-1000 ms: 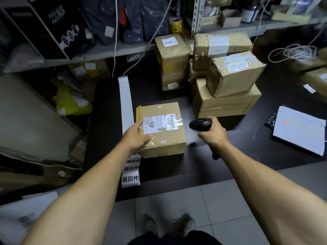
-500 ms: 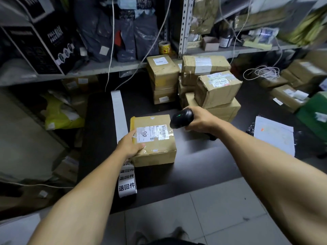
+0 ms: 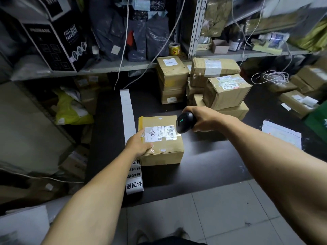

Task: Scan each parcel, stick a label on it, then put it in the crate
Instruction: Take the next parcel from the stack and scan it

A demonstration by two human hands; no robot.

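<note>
- We see the parcel [image 3: 161, 139], a brown taped box, lying flat on the dark surface [image 3: 203, 161], near its front edge.
- A white shipping label [image 3: 160, 133] with barcodes and a handwritten mark sits on top of the parcel.
- Our left hand [image 3: 138, 145] rests on the parcel's near-left corner, palm down, fingers straight, thumb along the top; its grip is flat and closes round nothing.
- Our right hand [image 3: 203, 119] wraps its grip round the scanner [image 3: 184, 123], just right of the parcel's far-right corner.
- The scanner's black head points down at the label's right end, where a bright patch of light falls; a small green light shows on the head.
- A white label strip [image 3: 128, 121] runs along the surface just left of the parcel, passes under our left hand and hangs over the front edge, printed there with black characters.
- Behind the parcel and to its right stands a stack of boxes [image 3: 212, 87], several with white labels.
- Well right of the parcel a white sheet [image 3: 281, 132] lies on the surface.
- Beyond the parcel a metal shelf [image 3: 106, 68] holds dark bags, a black carton and a yellow tape roll [image 3: 174, 48].
- Grey floor tiles [image 3: 212, 218] lie in front of the surface.
</note>
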